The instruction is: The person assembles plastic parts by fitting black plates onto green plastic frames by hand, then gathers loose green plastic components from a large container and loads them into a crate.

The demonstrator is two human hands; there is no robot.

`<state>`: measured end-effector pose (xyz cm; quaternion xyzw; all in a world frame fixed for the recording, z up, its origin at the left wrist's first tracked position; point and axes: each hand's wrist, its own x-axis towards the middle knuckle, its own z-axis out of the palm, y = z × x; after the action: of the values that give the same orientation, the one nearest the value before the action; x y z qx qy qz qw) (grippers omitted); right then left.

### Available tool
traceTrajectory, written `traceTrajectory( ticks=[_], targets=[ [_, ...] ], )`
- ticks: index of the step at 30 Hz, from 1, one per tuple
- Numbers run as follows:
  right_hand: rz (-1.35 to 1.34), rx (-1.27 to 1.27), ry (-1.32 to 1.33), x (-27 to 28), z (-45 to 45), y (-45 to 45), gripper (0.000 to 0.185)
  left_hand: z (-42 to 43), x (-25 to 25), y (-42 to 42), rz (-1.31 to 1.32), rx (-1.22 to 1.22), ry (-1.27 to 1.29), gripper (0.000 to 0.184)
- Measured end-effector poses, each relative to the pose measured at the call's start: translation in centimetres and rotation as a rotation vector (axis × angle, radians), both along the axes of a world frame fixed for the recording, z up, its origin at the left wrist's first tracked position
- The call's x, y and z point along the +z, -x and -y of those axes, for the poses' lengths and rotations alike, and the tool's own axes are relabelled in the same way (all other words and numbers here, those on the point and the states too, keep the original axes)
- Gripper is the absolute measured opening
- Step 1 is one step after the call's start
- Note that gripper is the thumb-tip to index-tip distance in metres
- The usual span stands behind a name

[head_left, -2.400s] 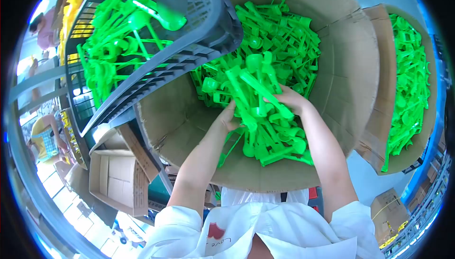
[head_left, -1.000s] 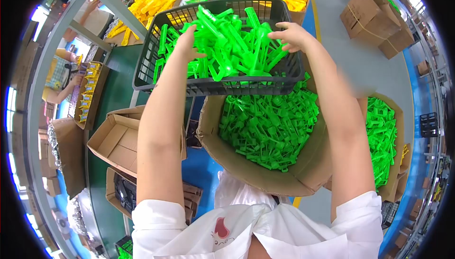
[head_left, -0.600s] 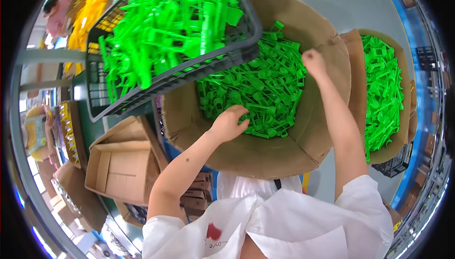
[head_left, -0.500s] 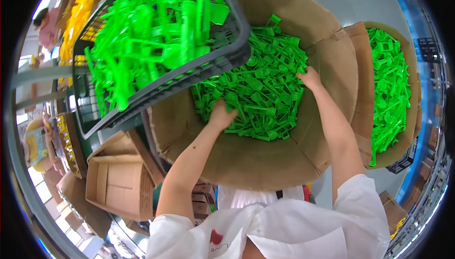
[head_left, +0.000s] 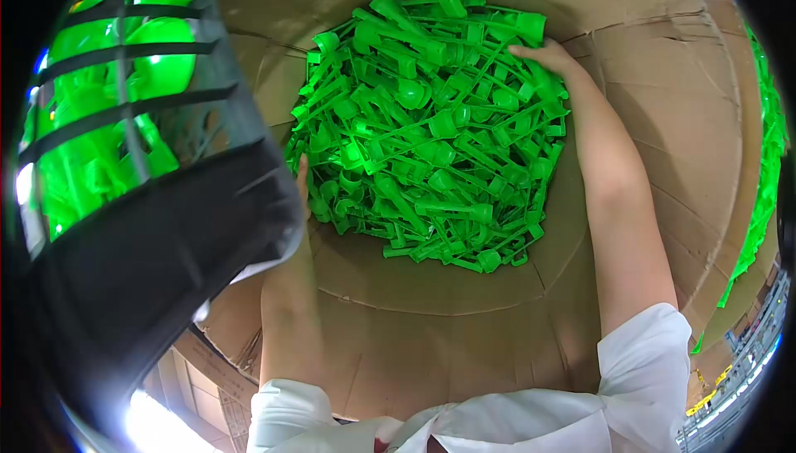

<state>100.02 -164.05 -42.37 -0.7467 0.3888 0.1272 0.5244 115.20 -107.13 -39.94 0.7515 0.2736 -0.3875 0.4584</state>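
A heap of green plastic scoops (head_left: 439,138), with small cups and long handles, lies at the bottom of a large cardboard box (head_left: 448,295). My right hand (head_left: 549,58) touches the far right edge of the heap. Its thumb is stretched out over the scoops, and the other fingers are partly hidden among them. At the heap's left edge is my left hand (head_left: 304,189), with a straight digit showing. The rest of that hand is largely hidden beside the scoops and the black crate. I see no scoop gripped in either hand.
A black plastic crate (head_left: 166,245) holding more green pieces looms close at the left, above the box's edge. Another cardboard box (head_left: 740,63) with green pieces (head_left: 759,212) stands at the right. Box walls surround both forearms.
My view has come lower and nearer to the heap. My left hand has shifted to the heap's left edge; my right hand stays at its right edge. The crate now looms larger.
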Motion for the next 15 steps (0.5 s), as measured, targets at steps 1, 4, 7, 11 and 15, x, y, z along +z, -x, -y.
traceTrajectory(
  ticks=[1,4,7,11,15],
  targets=[
    [0.080,0.002,0.009,-0.8,-0.6,0.5,0.094,0.3,-0.4,0.1,0.045,0.002,0.065,0.097],
    [-0.188,0.320,-0.118,-0.4,-0.3,-1.0,0.097,5.5,2.5,-0.7,-0.072,-0.044,0.280,0.087],
    [-0.209,0.532,-0.120,3.4,-1.9,-2.1,0.091,9.3,2.3,-1.3,-0.072,-0.131,0.218,0.086],
    [0.095,0.460,-0.052,2.2,-3.3,-1.8,0.084,11.3,3.9,-1.0,0.006,-0.334,-0.088,0.090],
    [0.061,0.314,-0.001,1.4,-5.5,-2.1,0.075,11.3,2.2,0.2,0.071,-0.225,0.036,0.110]
  ],
)
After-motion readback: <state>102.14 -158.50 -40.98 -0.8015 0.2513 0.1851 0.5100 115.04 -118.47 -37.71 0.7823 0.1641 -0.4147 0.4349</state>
